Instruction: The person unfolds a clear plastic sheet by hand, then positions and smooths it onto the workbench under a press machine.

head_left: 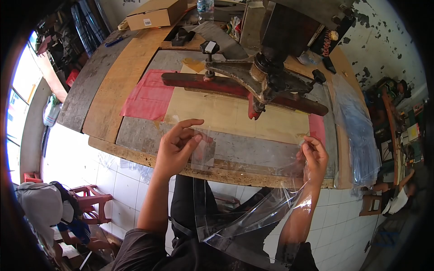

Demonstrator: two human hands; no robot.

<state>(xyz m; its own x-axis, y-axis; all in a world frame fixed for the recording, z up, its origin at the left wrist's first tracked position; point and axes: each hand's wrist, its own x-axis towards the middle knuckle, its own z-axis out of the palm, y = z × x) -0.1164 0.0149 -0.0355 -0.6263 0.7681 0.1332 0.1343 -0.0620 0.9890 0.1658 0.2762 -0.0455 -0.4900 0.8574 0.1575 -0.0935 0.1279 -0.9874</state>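
Note:
A clear plastic sheet (244, 228) hangs in folds over the bench's front edge and across my lap. My right hand (315, 156) pinches its right side between thumb and fingers, and part of the sheet lies over that forearm. At the sheet's left side is my left hand (177, 147), its thumb bent in toward the curled middle fingers with clear plastic at their tips, while the index finger stretches out. Beyond both hands, a pale yellow sheet (217, 115) lies on the grey plate (144, 131). The press head's dark red bar (190, 80) is above it.
Red-pink material (147, 97) lies at the plate's left. Stacked clear plastic sheets (359, 131) drape over the bench's right side. A cardboard box (156, 13) and a water bottle (205, 10) stand at the back. At lower left, a person (43, 205) is near a red stool (92, 203).

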